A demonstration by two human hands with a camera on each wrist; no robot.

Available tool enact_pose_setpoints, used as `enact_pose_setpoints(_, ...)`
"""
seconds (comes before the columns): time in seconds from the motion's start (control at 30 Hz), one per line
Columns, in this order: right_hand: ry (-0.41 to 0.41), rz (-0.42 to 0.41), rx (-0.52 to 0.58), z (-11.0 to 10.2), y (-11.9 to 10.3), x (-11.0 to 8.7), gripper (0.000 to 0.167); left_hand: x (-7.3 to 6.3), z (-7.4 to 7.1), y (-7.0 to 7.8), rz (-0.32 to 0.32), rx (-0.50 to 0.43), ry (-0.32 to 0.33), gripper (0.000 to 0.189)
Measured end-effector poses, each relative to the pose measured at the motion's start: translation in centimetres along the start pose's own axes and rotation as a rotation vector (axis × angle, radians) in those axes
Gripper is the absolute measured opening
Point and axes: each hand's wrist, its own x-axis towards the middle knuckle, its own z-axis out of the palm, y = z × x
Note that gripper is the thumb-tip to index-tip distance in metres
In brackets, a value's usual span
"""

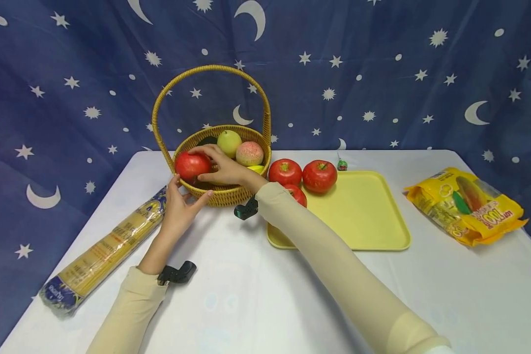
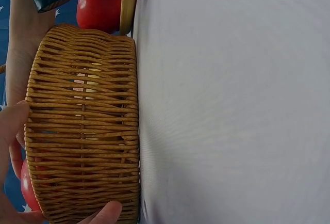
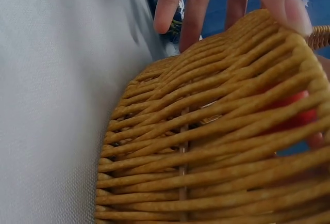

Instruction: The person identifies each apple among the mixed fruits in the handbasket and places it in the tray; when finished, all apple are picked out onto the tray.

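Note:
In the head view, a wicker basket (image 1: 223,197) with a tall arched handle stands at the back left. My right hand (image 1: 225,169) reaches over its front rim and holds a red apple (image 1: 190,166) at the basket's left side, thumb below and fingers above. My left hand (image 1: 178,209) touches the basket's left front with fairly straight, spread fingers; the left wrist view shows a fingertip (image 2: 109,212) against the weave. Inside the basket are a green pear (image 1: 229,143), a peach (image 1: 250,154), part of something yellow (image 1: 256,169) and a dark item (image 1: 208,141).
A yellow tray (image 1: 363,216) right of the basket bears three red apples (image 1: 320,176) at its left end. Behind it lies a wrapped lollipop (image 1: 342,165). A yellow candy bag (image 1: 466,206) lies far right, and a long spaghetti packet (image 1: 110,248) slants along the left.

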Motion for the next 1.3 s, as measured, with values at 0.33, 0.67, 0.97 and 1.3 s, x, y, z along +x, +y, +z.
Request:
enact_pose_setpoints(0.33, 0.059, 0.013, 0.046, 0.12, -0.18, 0.04, 0.050, 0.02, 0.04, 0.00, 0.026, -0.012, 0.015, 0.098)
enact_pose_setpoints(0.67, 0.034, 0.024, -0.055, -0.19, 0.04, -0.27, 0.071, 0.09, 0.30, 0.01, 0.033, -0.027, 0.004, 0.097)
enact_pose_setpoints(0.97, -0.003, -0.047, 0.056, -0.05, 0.48, -0.11, 0.070, -0.04, 0.35, -0.01, 0.030, -0.023, -0.004, 0.097)
enact_pose_setpoints(1.3, 0.038, -0.058, 0.002, -0.06, 0.33, 0.11, 0.071, -0.09, 0.18, -0.12, 0.021, -0.006, 0.010, 0.100)
